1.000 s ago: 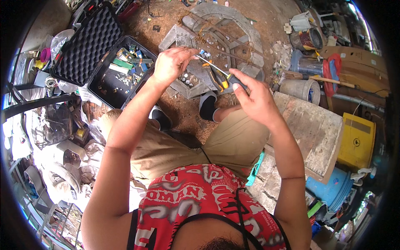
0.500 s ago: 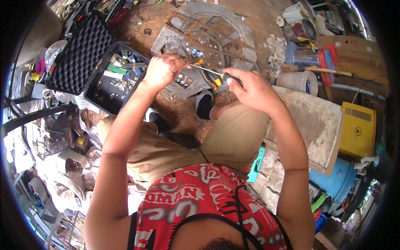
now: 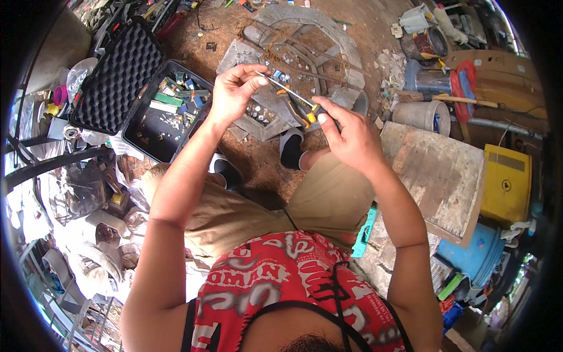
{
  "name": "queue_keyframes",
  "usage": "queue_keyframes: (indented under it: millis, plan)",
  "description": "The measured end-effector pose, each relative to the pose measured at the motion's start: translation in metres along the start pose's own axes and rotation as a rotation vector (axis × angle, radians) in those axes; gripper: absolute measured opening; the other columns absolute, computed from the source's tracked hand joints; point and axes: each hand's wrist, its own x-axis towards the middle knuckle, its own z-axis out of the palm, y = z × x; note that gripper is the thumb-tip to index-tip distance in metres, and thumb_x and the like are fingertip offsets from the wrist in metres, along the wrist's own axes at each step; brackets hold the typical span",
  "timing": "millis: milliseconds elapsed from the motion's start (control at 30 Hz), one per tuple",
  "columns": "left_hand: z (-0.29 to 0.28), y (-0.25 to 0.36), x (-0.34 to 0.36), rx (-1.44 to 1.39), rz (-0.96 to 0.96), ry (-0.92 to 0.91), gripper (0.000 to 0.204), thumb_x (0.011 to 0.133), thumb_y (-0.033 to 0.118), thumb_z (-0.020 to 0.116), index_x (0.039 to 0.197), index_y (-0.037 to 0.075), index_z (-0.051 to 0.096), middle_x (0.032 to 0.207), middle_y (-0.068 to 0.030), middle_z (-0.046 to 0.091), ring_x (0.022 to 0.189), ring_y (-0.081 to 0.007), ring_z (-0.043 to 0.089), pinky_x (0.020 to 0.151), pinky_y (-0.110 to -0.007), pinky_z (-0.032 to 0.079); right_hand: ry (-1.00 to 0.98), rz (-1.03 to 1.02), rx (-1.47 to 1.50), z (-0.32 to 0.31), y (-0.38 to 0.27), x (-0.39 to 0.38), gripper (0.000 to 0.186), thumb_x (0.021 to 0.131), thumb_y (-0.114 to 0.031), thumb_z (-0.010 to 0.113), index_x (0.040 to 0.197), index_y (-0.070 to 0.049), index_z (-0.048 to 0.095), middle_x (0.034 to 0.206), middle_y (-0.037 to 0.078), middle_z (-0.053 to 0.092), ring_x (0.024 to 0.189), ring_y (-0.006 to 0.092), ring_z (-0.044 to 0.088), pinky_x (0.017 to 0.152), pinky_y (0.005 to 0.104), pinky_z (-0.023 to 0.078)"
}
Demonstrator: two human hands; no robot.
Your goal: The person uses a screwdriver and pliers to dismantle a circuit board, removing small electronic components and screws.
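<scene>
My right hand (image 3: 347,128) is wrapped round the handle of a screwdriver (image 3: 295,94), its thin metal shaft slanting up and to the left. The shaft's tip reaches the fingertips of my left hand (image 3: 236,94), whose thumb and forefinger are pinched together. Whatever small dark thing may sit between them is too little to make out. Below the shaft, a pair of pliers (image 3: 293,110) with yellow-orange and dark handles lies among grey concrete pieces.
At the left stands an open black case (image 3: 153,154), foam-lined lid raised, holding green boards and small parts. Beyond my hands is a broken concrete ring (image 3: 347,44) with scattered bits. A wooden board (image 3: 434,176), a grey bucket (image 3: 419,115) and a blue bin (image 3: 472,252) are at the right.
My left hand has turned, with the thumb and forefinger now showing at the screwdriver's tip. My right hand has shifted slightly right and down, and more of the yellow handle end shows.
</scene>
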Motion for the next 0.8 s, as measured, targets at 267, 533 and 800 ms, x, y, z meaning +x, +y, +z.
queue_keyframes:
  millis: [267, 533, 800]
  plan:
    - [-0.012, -0.007, 0.003, -0.104, -0.012, -0.056, 0.016, 0.089, 0.009, 0.069, 0.101, 0.001, 0.063, 0.088, -0.0043, 0.068, 0.079, -0.0106, 0.064, 0.079, -0.027, 0.054, -0.124, 0.161, 0.292, 0.002, 0.017, -0.009, 0.032, 0.096, -0.019, 0.057, 0.124, -0.003, 0.059, 0.078, 0.008, 0.063, 0.066, 0.0143, 0.057, 0.064, 0.0301, 0.048]
    - [-0.005, -0.015, 0.007, -0.387, -0.149, -0.105, 0.014, 0.092, 0.014, 0.066, 0.099, 0.002, 0.062, 0.083, -0.0022, 0.065, 0.076, -0.011, 0.062, 0.083, -0.032, 0.055, -0.229, 0.405, 0.556, 0.001, 0.01, -0.003, 0.029, 0.098, -0.015, 0.053, 0.124, -0.003, 0.057, 0.077, 0.003, 0.061, 0.064, 0.0139, 0.051, 0.062, 0.0307, 0.046]
    - [-0.012, -0.011, 0.002, -0.138, -0.105, -0.073, 0.01, 0.092, 0.009, 0.065, 0.098, 0.001, 0.062, 0.083, -0.0018, 0.065, 0.076, -0.0108, 0.062, 0.08, -0.028, 0.053, -0.276, 0.271, 0.309, -0.002, 0.006, 0.016, 0.027, 0.098, -0.012, 0.052, 0.122, -0.004, 0.06, 0.078, 0.002, 0.06, 0.064, 0.0123, 0.05, 0.062, 0.0302, 0.046]
